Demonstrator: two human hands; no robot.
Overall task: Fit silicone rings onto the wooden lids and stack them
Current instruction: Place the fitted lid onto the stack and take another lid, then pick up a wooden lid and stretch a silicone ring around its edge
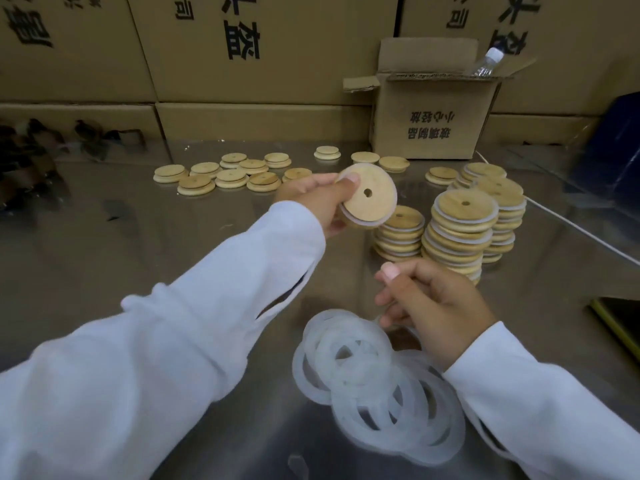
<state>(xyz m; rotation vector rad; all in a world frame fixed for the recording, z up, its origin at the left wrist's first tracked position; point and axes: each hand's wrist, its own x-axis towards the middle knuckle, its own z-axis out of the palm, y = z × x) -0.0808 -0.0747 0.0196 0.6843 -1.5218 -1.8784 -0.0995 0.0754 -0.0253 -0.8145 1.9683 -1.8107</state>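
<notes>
Left hand [320, 199] outstretched gripping ringed lid [367, 199]; right hand [434, 304] curled over rings [377, 386].

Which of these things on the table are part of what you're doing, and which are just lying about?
Part of the job: ringed lid in left hand; loose silicone rings under right hand; stacked ringed lids; bare lids.

Lying about: open carton; plastic bottle.

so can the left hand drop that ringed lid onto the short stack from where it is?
Probably yes. The left hand holds the ringed lid just beside the short stack, and nothing sits between them.
</notes>
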